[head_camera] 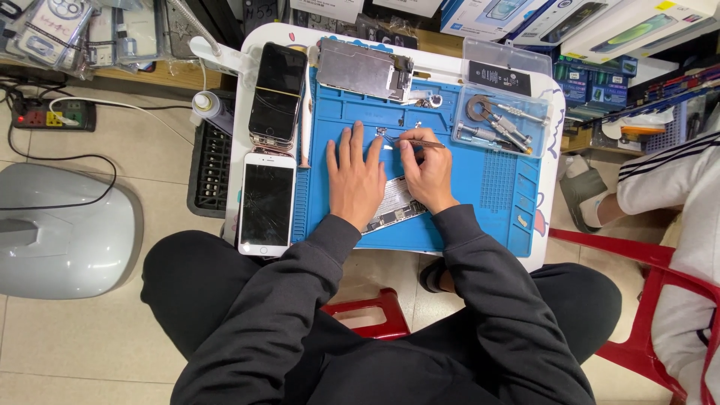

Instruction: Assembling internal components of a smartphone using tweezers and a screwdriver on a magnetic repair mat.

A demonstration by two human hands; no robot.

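Pinching tweezers (417, 142), the right hand (427, 174) is working their tip at a small part (384, 136) on the blue mat (480, 187). The left hand (356, 180) is lying flat, fingers spread and grasping nothing, pressing down on an opened phone (394, 206) that is lying on the mat under both hands. A white phone (266, 202) is sitting just left of the mat, a tool tray (501, 112) at its upper right.

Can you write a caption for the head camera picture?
Left hand flat on blue mat; right hand holds tweezers.
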